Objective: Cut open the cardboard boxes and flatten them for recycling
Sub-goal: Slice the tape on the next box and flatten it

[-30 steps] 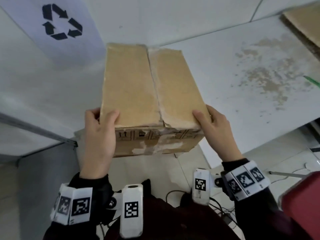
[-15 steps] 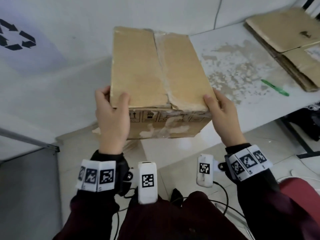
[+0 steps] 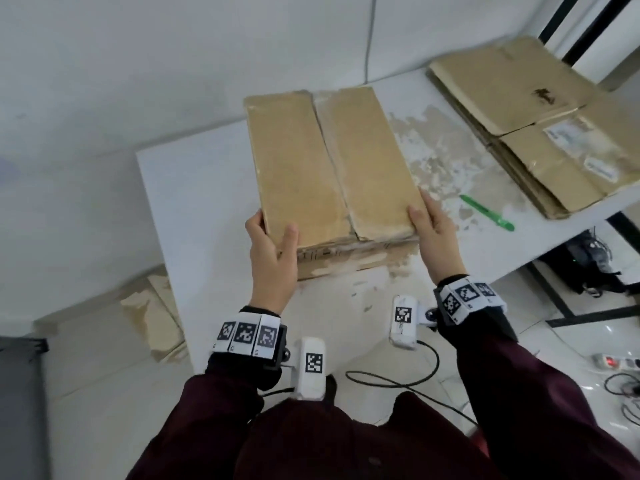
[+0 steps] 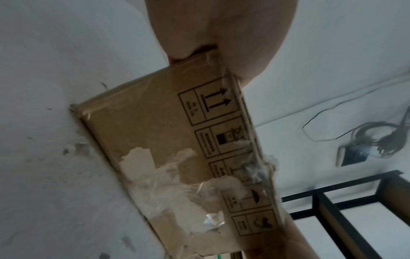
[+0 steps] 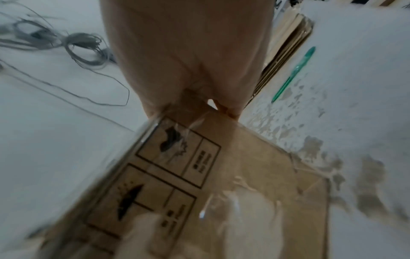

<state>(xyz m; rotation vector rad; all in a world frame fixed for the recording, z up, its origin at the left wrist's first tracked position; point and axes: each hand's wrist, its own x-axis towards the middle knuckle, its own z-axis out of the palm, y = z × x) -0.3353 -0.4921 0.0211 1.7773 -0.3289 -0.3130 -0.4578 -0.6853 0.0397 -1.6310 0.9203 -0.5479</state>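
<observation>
A closed cardboard box [image 3: 332, 168] sits near the front left corner of the white surface [image 3: 194, 188], its near face just back from the front edge. The left hand [image 3: 273, 258] clasps the box's near left corner, thumb on top; the right hand [image 3: 434, 237] holds the near right corner, so each grip is full of box. Bare surface lies left of the box. To its right, a green pen [image 3: 486, 213] lies between it and a stack of flattened cardboard [image 3: 540, 126] at the right edge.
</observation>
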